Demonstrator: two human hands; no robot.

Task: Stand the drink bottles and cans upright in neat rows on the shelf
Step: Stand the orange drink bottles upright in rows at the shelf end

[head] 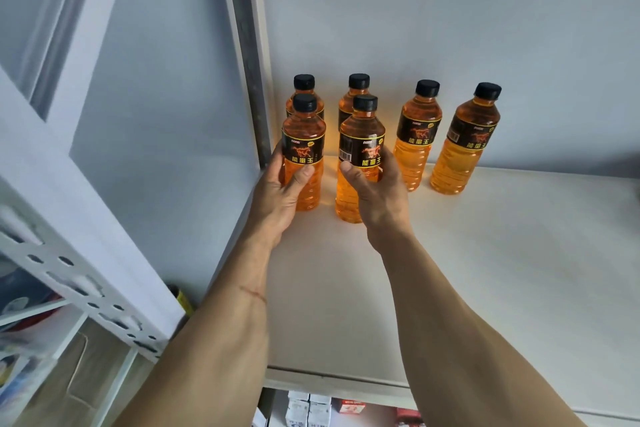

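Observation:
Several orange drink bottles with black caps and black labels stand upright on the white shelf (485, 270). My left hand (280, 194) grips the front left bottle (304, 146) near the shelf's left post. My right hand (377, 191) grips the front bottle beside it (362, 142). Both held bottles are upright, their bases at the shelf surface. Behind them, against the wall, stand two bottles (304, 85) (358, 87), partly hidden. Further right in the back row stand two more bottles (417, 135) (465, 142), apart from my hands.
A dark metal post (252, 55) borders the shelf on the left. A white perforated rack (86, 284) with blurred items stands at lower left. Boxes (308, 409) sit on the shelf below. The white wall closes the back.

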